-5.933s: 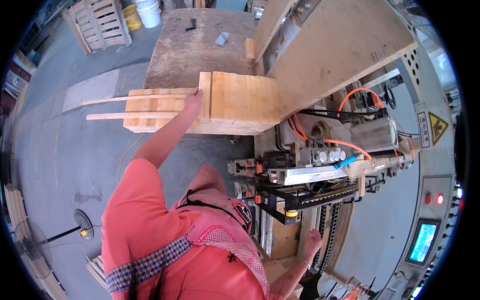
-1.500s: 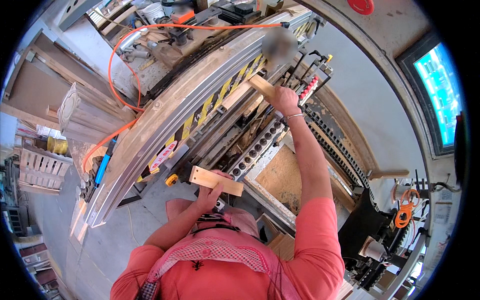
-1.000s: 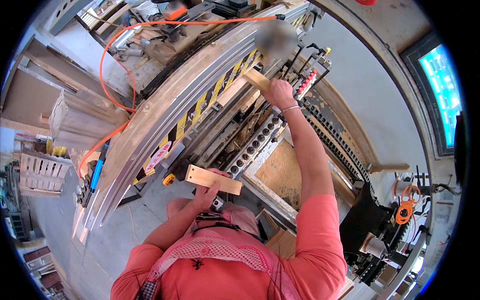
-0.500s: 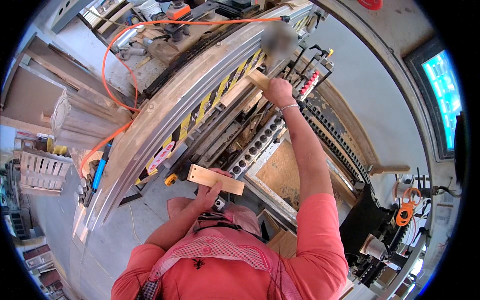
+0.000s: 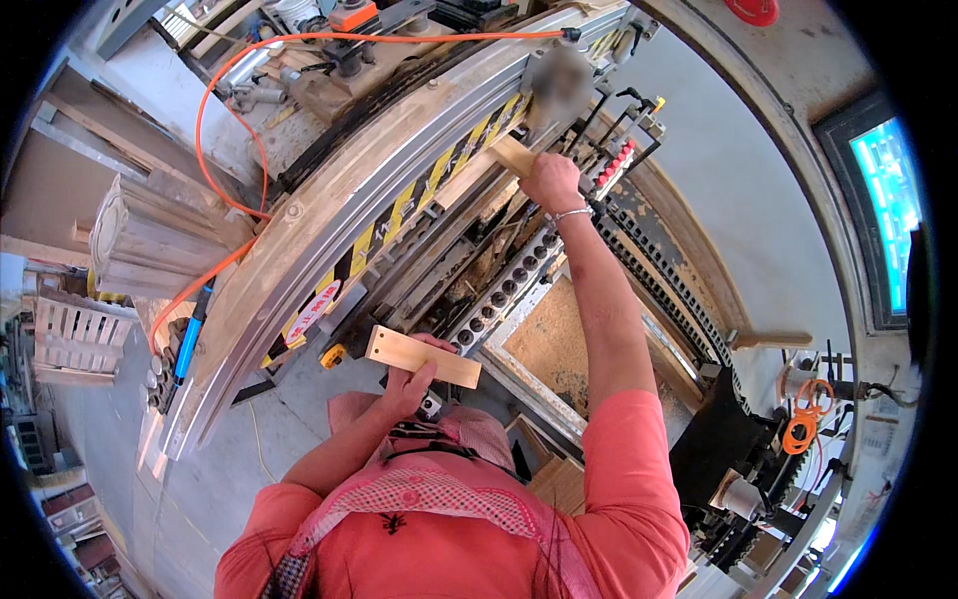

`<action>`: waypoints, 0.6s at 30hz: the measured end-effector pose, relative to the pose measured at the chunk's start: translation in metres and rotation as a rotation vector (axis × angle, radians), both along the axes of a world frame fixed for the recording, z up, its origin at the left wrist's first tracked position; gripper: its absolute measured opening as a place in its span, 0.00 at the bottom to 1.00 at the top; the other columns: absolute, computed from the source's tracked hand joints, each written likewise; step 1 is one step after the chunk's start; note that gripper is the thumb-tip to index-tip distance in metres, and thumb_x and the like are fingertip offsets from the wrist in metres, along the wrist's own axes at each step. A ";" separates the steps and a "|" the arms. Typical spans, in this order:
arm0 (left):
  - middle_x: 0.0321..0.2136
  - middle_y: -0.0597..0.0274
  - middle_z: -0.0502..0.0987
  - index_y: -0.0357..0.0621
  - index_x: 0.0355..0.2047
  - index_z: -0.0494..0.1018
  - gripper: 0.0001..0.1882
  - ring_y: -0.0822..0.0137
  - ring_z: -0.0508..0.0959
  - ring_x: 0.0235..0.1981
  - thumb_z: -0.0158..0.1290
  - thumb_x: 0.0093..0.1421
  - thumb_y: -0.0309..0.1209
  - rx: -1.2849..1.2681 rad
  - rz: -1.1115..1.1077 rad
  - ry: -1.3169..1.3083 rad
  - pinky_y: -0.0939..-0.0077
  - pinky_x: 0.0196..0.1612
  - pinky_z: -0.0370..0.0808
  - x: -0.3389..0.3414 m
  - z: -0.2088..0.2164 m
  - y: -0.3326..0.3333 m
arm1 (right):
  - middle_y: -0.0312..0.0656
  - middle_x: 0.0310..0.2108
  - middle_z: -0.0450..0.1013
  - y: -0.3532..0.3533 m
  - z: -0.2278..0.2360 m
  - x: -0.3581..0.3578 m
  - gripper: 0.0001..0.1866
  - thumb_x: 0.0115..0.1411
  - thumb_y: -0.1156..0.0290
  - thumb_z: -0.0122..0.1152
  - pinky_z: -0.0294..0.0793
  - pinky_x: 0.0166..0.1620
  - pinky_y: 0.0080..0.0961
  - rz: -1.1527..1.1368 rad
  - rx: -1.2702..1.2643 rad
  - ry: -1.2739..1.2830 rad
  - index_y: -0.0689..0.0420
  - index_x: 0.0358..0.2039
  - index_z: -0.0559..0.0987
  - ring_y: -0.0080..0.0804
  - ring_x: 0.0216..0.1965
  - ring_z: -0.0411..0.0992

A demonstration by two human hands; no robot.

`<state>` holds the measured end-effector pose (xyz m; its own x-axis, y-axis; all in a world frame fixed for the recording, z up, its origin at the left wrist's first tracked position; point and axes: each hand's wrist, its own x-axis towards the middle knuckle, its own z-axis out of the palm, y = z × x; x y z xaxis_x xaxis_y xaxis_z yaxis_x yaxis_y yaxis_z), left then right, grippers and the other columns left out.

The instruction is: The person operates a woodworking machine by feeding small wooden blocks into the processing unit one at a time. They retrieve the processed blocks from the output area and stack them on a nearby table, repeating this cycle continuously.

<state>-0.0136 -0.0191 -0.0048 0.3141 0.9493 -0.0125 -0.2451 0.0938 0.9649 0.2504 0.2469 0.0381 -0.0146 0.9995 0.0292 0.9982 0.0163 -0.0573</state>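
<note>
Below the curved machine beam (image 5: 344,200), the left hand (image 5: 407,389) grips a wooden board (image 5: 427,357) at lower centre, its long axis dipping rightward, its drilled end pointing left. At upper centre, the right hand (image 5: 552,185) grips a wooden piece (image 5: 512,157) slanting toward upper left. Both look light and stiff, probably best held mid-length by the edges.

Head-worn; aimed steeply downward, close above shirt (image 5: 449,544) at lower centre, farther from right hand (image 5: 552,184) at upper centre.
</note>
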 end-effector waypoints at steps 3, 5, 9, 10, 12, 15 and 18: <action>0.41 0.50 0.69 0.37 0.45 0.58 0.16 0.65 0.70 0.44 0.42 0.56 0.26 -0.019 -0.012 -0.021 0.68 0.49 0.66 -0.001 -0.001 -0.001 | 0.50 0.27 0.75 0.002 -0.002 0.002 0.14 0.41 0.62 0.59 0.74 0.37 0.33 -0.013 -0.011 0.027 0.60 0.24 0.79 0.44 0.32 0.75; 0.41 0.50 0.69 0.37 0.45 0.58 0.16 0.65 0.70 0.44 0.42 0.57 0.26 -0.023 -0.013 -0.017 0.69 0.48 0.66 0.000 0.001 0.000 | 0.51 0.27 0.75 0.004 -0.005 0.005 0.16 0.40 0.60 0.61 0.74 0.37 0.34 -0.018 -0.021 0.040 0.61 0.24 0.79 0.45 0.32 0.74; 0.41 0.51 0.70 0.37 0.45 0.58 0.16 0.65 0.70 0.43 0.42 0.57 0.26 -0.046 -0.003 -0.035 0.69 0.48 0.66 0.000 -0.003 0.000 | 0.51 0.27 0.75 0.005 -0.003 0.004 0.16 0.40 0.60 0.61 0.74 0.37 0.34 -0.006 -0.020 0.035 0.61 0.24 0.79 0.45 0.32 0.74; 0.41 0.51 0.70 0.37 0.45 0.58 0.16 0.65 0.70 0.42 0.42 0.56 0.26 -0.060 -0.006 -0.028 0.69 0.48 0.67 -0.001 -0.003 0.000 | 0.51 0.28 0.75 0.004 -0.001 0.003 0.16 0.40 0.60 0.61 0.74 0.37 0.34 -0.004 -0.017 0.034 0.61 0.24 0.79 0.45 0.32 0.74; 0.41 0.51 0.70 0.37 0.46 0.58 0.16 0.65 0.71 0.42 0.42 0.56 0.26 -0.088 -0.011 -0.014 0.69 0.47 0.67 -0.002 -0.003 -0.001 | 0.51 0.27 0.75 0.005 -0.005 0.005 0.15 0.40 0.61 0.60 0.74 0.37 0.34 0.002 -0.002 0.038 0.61 0.23 0.78 0.44 0.32 0.74; 0.40 0.51 0.70 0.37 0.46 0.58 0.17 0.66 0.71 0.41 0.42 0.56 0.25 -0.039 -0.004 -0.007 0.71 0.46 0.68 -0.002 -0.001 0.000 | 0.50 0.25 0.74 0.005 -0.008 0.005 0.15 0.40 0.61 0.60 0.74 0.37 0.34 0.030 0.047 0.050 0.61 0.23 0.78 0.43 0.31 0.74; 0.40 0.52 0.71 0.36 0.45 0.59 0.16 0.67 0.72 0.40 0.41 0.56 0.26 -0.065 0.020 0.033 0.72 0.46 0.68 0.001 0.010 -0.001 | 0.48 0.25 0.74 0.003 -0.010 0.007 0.14 0.39 0.62 0.60 0.74 0.37 0.33 0.046 0.059 0.043 0.60 0.23 0.78 0.42 0.31 0.74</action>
